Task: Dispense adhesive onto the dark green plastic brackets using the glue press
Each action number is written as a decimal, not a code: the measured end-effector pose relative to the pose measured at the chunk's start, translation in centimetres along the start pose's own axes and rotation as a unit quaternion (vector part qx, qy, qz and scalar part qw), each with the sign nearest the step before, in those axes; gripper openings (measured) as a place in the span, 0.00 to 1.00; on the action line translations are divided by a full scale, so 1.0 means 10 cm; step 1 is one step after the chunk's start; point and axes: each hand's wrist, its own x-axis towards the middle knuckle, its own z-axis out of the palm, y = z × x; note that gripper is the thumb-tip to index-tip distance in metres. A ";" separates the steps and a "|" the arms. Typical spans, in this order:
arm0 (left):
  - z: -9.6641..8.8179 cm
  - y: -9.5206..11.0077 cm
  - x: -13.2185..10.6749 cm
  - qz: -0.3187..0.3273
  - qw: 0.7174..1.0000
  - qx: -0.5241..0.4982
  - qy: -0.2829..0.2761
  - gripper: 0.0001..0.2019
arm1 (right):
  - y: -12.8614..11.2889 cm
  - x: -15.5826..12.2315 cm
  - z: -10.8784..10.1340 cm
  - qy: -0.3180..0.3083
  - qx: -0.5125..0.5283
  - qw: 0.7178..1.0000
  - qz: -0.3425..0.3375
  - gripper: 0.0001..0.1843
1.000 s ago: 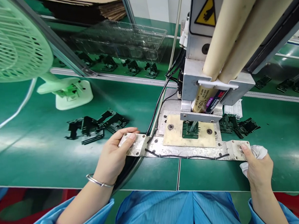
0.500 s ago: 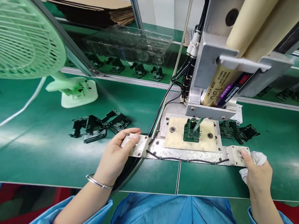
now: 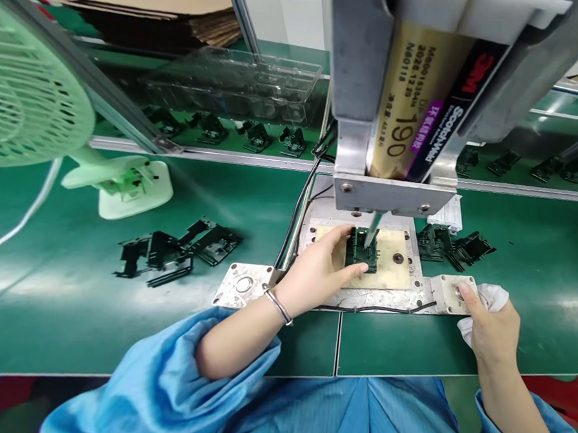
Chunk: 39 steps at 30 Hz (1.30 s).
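Observation:
My left hand (image 3: 321, 270) reaches across the metal fixture plate (image 3: 239, 287) and pinches the small dark green part (image 3: 363, 251) seated on the beige pad (image 3: 399, 275). A dispenser nozzle (image 3: 371, 230) points down onto that part from the adhesive cartridge (image 3: 410, 116) in its metal holder. My right hand (image 3: 491, 332) rests at the plate's right end, thumb on a round button (image 3: 460, 293), fingers closed on a white cloth (image 3: 491, 296).
A pile of black parts (image 3: 174, 248) lies left of the fixture, another (image 3: 453, 246) to its right. A green fan (image 3: 25, 82) stands at far left. Clear plastic trays (image 3: 243, 83) and cardboard sit behind a rail. Black cables (image 3: 294, 229) run to the fixture.
My left hand left the plate's left button and moved right onto the green part. The dispenser head now looms closer and higher in view. My right hand stayed put.

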 end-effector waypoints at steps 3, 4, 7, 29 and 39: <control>-0.01 0.04 -0.02 -0.005 0.995 -0.102 -0.010 0.33 | -0.04 -0.02 0.01 0.007 0.008 1.000 0.004 0.35; -0.03 0.06 -0.05 -0.005 0.990 -0.141 -0.020 0.32 | -0.04 -0.02 0.01 0.007 0.010 1.000 0.002 0.34; -0.09 0.12 -0.15 -0.047 0.973 -0.221 -0.045 0.30 | -0.03 0.00 0.02 0.001 0.007 1.000 -0.013 0.33; 0.10 0.19 -0.89 -0.206 0.786 -0.449 -0.372 0.27 | -1.12 -1.00 0.23 -0.561 -0.063 0.624 -0.540 0.43; 0.11 0.17 -0.84 -0.077 0.809 -0.385 -0.439 0.33 | -1.08 -0.94 -0.14 -0.591 -0.175 0.608 -0.500 0.40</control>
